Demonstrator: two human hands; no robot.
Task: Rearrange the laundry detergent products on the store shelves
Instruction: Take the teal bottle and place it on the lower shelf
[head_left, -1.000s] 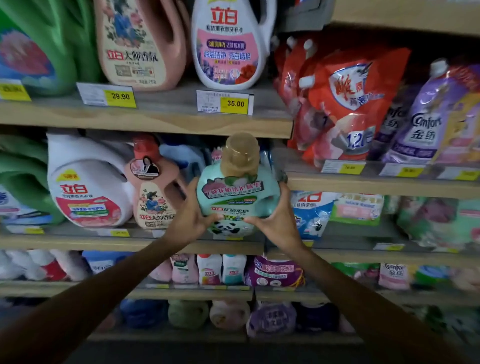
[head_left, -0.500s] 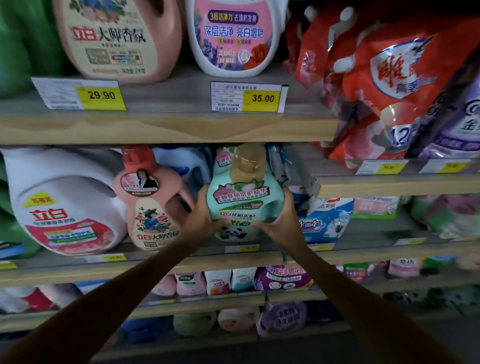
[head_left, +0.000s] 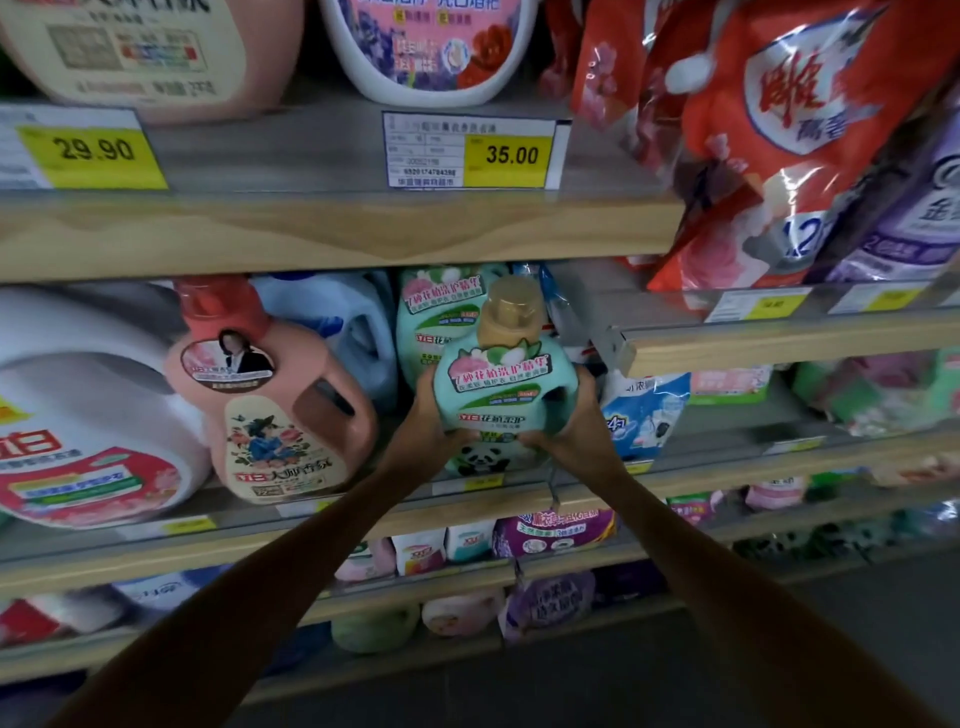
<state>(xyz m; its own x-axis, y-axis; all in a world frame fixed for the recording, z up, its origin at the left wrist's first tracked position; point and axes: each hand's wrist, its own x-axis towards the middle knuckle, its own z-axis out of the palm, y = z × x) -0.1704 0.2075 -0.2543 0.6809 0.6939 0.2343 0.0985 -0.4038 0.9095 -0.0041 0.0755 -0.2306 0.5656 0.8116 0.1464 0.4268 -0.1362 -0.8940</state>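
A mint-green detergent bottle (head_left: 501, 384) with a tan cap and a panda on its label stands upright at the front of the middle shelf (head_left: 363, 525). My left hand (head_left: 423, 431) grips its left side and my right hand (head_left: 566, 426) grips its right side. A matching mint-green pouch (head_left: 436, 312) stands just behind it. To its left are a pink bottle (head_left: 275, 395) with a red cap and a large white jug (head_left: 88, 410).
The upper shelf (head_left: 332, 234) carries a pink jug (head_left: 140, 47) and a white jug (head_left: 431, 47) above price tags 29.90 and 35.00. Red (head_left: 769, 130) and purple refill bags (head_left: 904, 208) hang at the right. A blue-white bag (head_left: 644, 410) sits right of the bottle. Lower shelves hold several small packs.
Both hands have carried the mint-green bottle forward and slightly right into the middle shelf. The view has moved closer to the shelves.
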